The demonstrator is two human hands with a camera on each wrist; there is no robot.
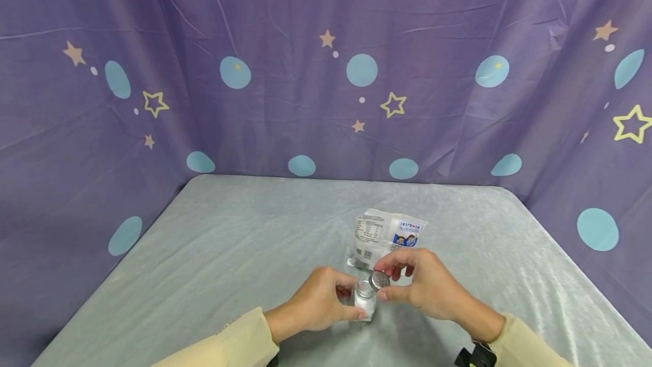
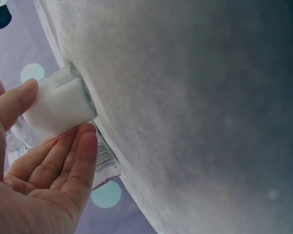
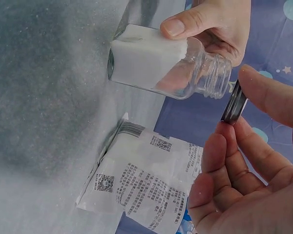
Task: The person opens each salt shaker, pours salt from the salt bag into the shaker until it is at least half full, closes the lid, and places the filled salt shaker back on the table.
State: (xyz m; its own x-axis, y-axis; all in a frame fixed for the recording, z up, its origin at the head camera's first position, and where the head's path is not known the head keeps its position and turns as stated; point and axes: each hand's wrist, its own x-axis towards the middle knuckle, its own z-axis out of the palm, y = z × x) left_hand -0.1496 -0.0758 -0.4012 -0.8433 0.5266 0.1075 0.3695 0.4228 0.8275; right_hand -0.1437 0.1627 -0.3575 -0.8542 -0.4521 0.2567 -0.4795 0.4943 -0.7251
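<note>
A square glass shaker jar [image 1: 364, 297] stands upright on the cloth, partly filled with white powder, its threaded mouth uncovered. My left hand [image 1: 321, 302] grips it from the side between thumb and fingers, as the left wrist view shows with the jar [image 2: 63, 105] up close. Between thumb and fingertips my right hand [image 1: 428, 285] pinches the shaker lid [image 1: 380, 280], a metal disc with small holes. In the right wrist view the lid [image 3: 234, 105] is tilted right beside the jar's threaded neck [image 3: 217, 75].
Just behind the hands stands a white printed packet [image 1: 372, 237] with a blue picture, barcode and text. A pale grey-green cloth [image 1: 229, 242] covers the table. Purple curtains [image 1: 285, 27] with stars and dots hang around its back and sides.
</note>
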